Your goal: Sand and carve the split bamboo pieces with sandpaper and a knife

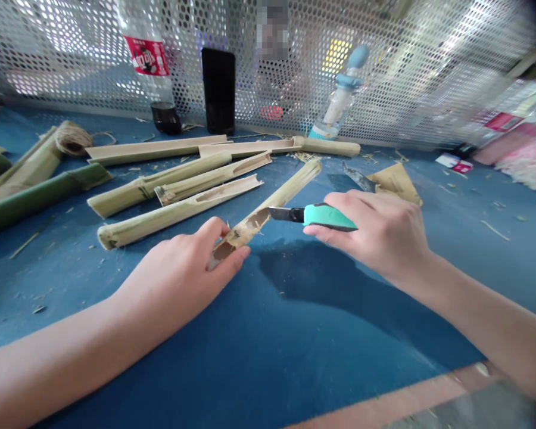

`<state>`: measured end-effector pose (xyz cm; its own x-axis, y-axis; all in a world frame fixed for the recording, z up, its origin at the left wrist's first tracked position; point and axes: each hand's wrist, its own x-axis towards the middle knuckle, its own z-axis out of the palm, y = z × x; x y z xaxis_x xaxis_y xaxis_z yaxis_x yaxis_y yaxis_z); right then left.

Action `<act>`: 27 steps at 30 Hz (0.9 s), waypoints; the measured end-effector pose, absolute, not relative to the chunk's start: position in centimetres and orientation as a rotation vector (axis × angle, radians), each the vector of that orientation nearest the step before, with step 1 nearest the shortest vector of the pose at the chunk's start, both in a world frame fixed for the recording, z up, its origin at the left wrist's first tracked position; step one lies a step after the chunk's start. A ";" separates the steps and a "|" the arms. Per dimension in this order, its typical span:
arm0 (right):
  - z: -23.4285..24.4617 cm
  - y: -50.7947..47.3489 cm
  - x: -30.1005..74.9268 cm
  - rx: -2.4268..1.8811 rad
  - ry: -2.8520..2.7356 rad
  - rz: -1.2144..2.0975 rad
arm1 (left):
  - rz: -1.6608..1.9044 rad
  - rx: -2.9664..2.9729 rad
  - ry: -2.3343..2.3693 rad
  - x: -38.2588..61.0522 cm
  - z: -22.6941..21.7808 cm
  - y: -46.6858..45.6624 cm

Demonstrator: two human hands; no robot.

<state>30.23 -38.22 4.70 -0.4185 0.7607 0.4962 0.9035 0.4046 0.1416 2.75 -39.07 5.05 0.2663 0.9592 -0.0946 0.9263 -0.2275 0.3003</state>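
My left hand (192, 271) grips the near end of a pale split bamboo piece (286, 193) that slants up and away over the blue table (295, 333). My right hand (379, 232) is closed round a teal-handled utility knife (326, 215). Its blade points left and touches the bamboo piece near a ragged cut-out, a short way from my left fingers.
Several other split bamboo lengths (178, 211) lie to the left and behind. A twine ball (74, 140), a cola bottle (154, 71), a black phone (218, 89) and a blue-capped bottle (342, 98) stand by the perforated metal screen (429, 71). Shavings are scattered about.
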 end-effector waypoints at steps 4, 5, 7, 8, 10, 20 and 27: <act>5.3 -38.0 30.1 -1.461 -2.244 -0.191 | 0.096 2.240 1.753 2.6 5.1 -38.9; 5.4 -38.0 30.0 -1.472 -2.236 -0.029 | 0.092 2.241 1.753 2.7 5.2 -38.8; 5.4 -37.9 30.0 -1.488 -2.217 0.352 | 0.106 2.239 1.749 2.7 5.3 -38.7; 5.4 -37.9 30.0 -1.495 -2.183 0.549 | 0.119 2.236 1.745 2.7 5.3 -38.7; 5.4 -38.1 30.0 -1.524 -2.076 0.897 | 0.155 2.222 1.729 2.8 5.2 -38.7; 5.7 -39.2 28.4 -1.570 -1.672 1.655 | 0.442 1.983 1.439 2.1 4.3 -38.5; 5.7 -40.2 27.5 -1.548 -1.639 1.694 | 0.413 1.965 1.532 2.5 4.5 -38.3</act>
<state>27.50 -40.23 5.71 -0.3617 0.8116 -0.4587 0.4315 -0.2905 -0.8541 2.53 -38.32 4.54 0.2834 0.9516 -0.1194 0.7625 -0.1480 0.6298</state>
